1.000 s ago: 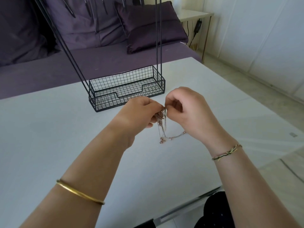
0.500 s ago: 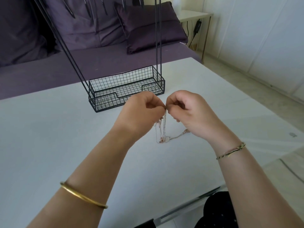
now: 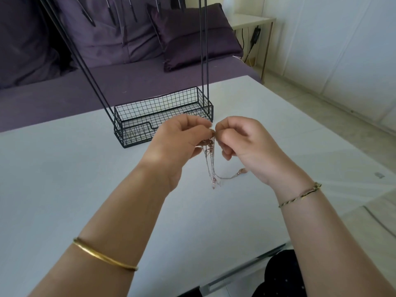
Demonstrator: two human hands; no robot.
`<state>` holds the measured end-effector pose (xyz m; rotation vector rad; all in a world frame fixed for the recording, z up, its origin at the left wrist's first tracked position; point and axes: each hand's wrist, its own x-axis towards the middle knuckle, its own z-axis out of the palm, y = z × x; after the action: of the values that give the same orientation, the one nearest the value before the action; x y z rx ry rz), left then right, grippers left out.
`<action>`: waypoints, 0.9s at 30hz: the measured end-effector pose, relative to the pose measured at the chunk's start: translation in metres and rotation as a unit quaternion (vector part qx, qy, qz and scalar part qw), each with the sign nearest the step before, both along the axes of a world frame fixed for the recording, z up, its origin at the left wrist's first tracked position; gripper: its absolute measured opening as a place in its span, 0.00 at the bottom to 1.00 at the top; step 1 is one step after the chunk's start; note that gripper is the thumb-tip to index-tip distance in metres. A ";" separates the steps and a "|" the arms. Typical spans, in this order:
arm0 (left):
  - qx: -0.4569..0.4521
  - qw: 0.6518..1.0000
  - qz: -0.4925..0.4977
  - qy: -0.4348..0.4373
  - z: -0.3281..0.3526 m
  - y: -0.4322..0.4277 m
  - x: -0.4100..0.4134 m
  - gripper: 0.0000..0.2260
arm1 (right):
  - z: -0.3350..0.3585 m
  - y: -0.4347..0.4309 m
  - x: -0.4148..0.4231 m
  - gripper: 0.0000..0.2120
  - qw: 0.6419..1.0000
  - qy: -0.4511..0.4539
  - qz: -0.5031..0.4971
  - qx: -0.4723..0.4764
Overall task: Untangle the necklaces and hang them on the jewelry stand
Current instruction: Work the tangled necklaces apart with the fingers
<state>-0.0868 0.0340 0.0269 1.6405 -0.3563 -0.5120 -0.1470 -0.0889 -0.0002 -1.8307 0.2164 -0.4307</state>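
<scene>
Just behind left hand [image 3: 177,142], right hand [image 3: 242,144] and necklaces [image 3: 211,166], the jewelry stand [image 3: 137,125].

text: none legible | labels: none | brands: none | numbers: none | signs: none

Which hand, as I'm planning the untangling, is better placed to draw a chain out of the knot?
Probably the right hand: one loose strand of the necklaces trails toward it, while the left hand pinches right at the tangled clump and can anchor it.
</scene>
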 end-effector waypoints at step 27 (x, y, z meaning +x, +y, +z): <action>0.126 0.936 -0.021 -0.327 0.000 0.000 -0.010 0.06 | 0.005 -0.002 0.000 0.11 0.933 0.083 0.027 0.348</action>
<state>-0.0973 0.0340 0.0266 2.0352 -0.8457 -0.0197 -0.1472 -0.0913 0.0049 -1.1653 0.3789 -0.1263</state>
